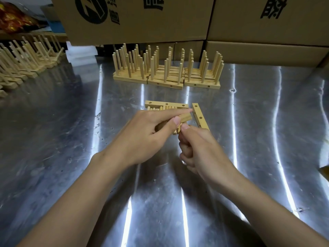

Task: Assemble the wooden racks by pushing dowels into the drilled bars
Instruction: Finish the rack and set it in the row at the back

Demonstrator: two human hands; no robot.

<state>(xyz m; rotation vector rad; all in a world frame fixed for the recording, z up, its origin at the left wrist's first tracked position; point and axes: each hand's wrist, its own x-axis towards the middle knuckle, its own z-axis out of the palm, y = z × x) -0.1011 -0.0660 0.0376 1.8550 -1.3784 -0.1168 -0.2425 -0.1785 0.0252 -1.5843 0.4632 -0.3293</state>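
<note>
My left hand (153, 129) grips a short wooden bar (186, 117) between thumb and fingers, its end sticking out to the right. Just below it, my right hand (197, 147) is curled and pinches a dowel (179, 130) that stands up under the bar. Behind my hands lie a drilled bar (166, 104) with a row of loose dowels (156, 109) against it, and a second drilled bar (200, 116) pointing away to the right. Most of the held bar is hidden by my fingers.
Finished racks (167, 68) with upright dowels stand in a row at the back of the shiny metal table (71, 122). More racks (23, 59) line the left side. Large cardboard boxes (267, 24) wall off the back.
</note>
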